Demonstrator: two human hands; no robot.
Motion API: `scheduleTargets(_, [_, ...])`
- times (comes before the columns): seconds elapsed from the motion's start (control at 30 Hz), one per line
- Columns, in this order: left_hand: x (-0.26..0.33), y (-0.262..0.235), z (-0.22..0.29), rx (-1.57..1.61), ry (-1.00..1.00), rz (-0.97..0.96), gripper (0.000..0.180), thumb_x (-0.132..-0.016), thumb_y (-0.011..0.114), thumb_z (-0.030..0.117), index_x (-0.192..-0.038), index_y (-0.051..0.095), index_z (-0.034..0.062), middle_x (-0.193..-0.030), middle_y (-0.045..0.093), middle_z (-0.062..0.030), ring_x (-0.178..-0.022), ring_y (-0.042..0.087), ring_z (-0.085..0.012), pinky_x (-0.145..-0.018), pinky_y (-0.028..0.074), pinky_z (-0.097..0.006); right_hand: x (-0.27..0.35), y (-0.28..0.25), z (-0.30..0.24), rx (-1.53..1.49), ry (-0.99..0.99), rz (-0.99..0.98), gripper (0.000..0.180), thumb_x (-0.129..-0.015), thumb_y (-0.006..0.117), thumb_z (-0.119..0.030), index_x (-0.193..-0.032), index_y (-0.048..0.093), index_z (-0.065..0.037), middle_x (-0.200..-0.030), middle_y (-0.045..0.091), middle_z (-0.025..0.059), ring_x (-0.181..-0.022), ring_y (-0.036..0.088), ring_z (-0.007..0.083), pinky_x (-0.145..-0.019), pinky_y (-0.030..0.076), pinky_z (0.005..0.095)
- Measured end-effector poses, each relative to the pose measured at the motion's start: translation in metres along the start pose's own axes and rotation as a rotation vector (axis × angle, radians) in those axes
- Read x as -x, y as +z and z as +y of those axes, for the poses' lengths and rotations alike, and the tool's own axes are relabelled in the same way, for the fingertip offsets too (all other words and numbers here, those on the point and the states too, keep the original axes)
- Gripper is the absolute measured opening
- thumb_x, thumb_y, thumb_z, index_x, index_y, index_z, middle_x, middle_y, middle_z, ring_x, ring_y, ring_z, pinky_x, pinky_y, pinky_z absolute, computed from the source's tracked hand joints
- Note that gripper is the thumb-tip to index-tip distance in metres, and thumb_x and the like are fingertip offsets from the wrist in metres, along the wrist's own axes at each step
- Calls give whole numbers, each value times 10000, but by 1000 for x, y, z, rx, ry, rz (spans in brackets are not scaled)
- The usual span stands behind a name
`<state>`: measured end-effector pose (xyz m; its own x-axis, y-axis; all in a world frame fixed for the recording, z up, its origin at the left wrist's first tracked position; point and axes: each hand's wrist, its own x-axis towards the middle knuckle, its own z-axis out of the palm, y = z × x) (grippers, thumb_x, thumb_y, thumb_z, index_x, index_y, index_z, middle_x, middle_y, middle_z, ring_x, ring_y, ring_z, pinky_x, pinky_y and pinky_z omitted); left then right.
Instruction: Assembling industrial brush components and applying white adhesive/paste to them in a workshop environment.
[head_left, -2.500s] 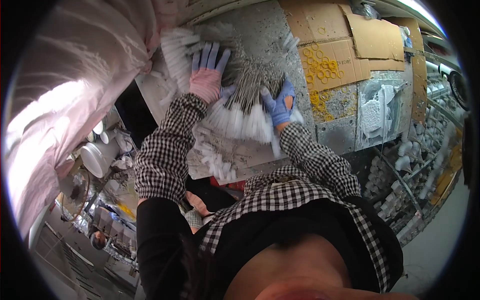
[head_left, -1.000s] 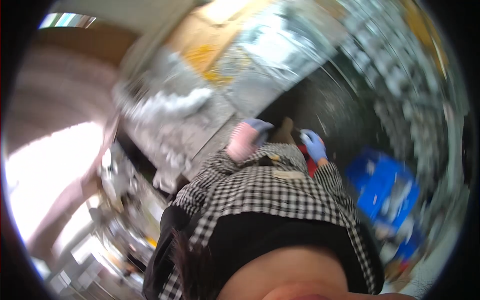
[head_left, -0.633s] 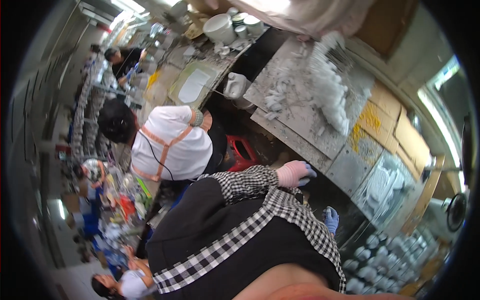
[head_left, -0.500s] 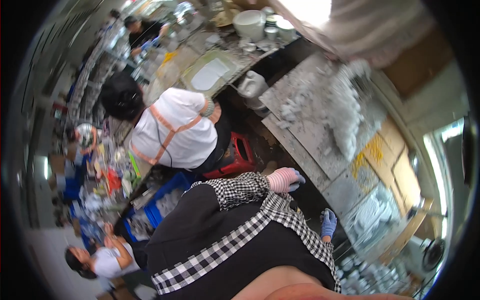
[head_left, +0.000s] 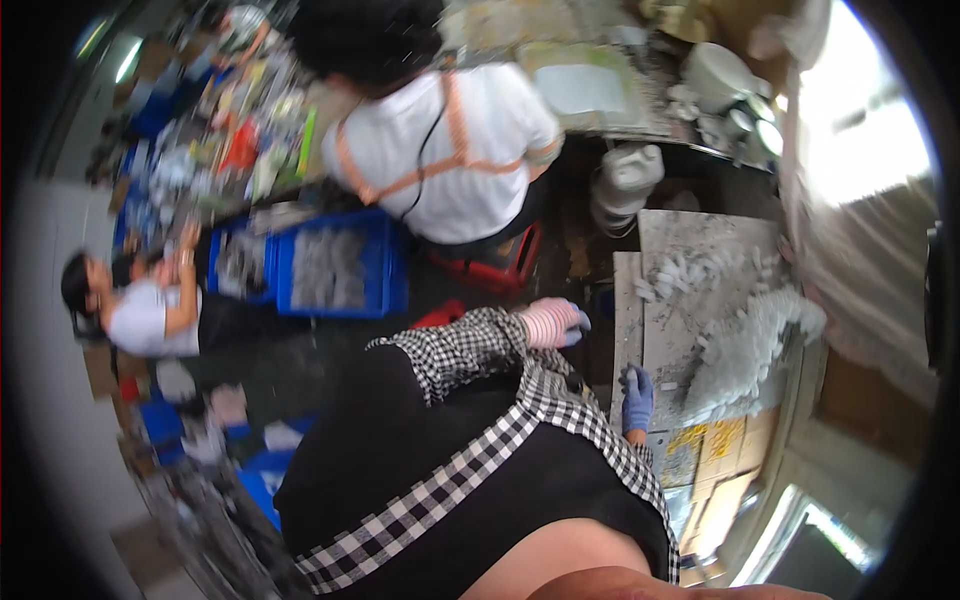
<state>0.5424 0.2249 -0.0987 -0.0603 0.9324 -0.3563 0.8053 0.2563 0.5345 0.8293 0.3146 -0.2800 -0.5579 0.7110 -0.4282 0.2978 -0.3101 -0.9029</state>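
Observation:
My left hand (head_left: 557, 324), in a glove with blue fingers and a pink-and-white striped cuff, hangs in front of my body. Its fingers are loosely bent, and nothing shows in them. My right hand (head_left: 637, 400), in a blue glove, is lower and farther right, by the near edge of a grey board (head_left: 665, 262). Its fingers look loosely apart and hold nothing visible. On that board, beyond my right hand, lies a heap of small whitish pieces (head_left: 742, 352), with more scattered around it. Motion blurs some finger detail.
A person in a white top (head_left: 470, 130) sits on a red stool (head_left: 513, 262) ahead. Blue bins (head_left: 388, 270) with greyish pieces stand at left, near another person (head_left: 150, 318). A white jug (head_left: 632, 170) is under the worktable, and a white bucket (head_left: 718, 78) on it.
The view has swung round, so the seated person and the board appear turned, and the blue bins show more fully. Both hands stay near my body with nothing visible in them.

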Motion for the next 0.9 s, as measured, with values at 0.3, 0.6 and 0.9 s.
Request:
scheduleTargets(0.3, [314, 141, -66, 200, -791, 429, 338, -868, 616, 278, -1142, 673, 87, -1093, 680, -163, -1047, 635, -348, -923, 493, -450, -53, 70, 15, 229, -129, -475, 292, -993, 585, -265, -1164, 660, -40, -965, 686, 46, -830, 620, 117, -731, 497, 277])
scheduleTargets(0.6, [473, 289, -46, 318, -1258, 497, 329, -906, 631, 320, -1151, 681, 107, -1055, 706, -165, -995, 665, -341, -900, 523, -416, 14, 238, -73, 348, -398, -856, 298, -943, 631, -281, -1127, 689, -53, -1019, 716, 127, -918, 687, 220, -843, 521, 323])
scheduleTargets(0.9, [567, 202, -137, 457, -1462, 405, 342, -912, 582, 334, -1141, 693, 105, -1099, 686, -197, -1044, 652, -350, -911, 511, -420, 50, 422, -103, 458, -512, -1006, 285, -933, 647, -267, -1117, 688, -53, -1050, 707, 150, -990, 676, 278, -871, 516, 350])
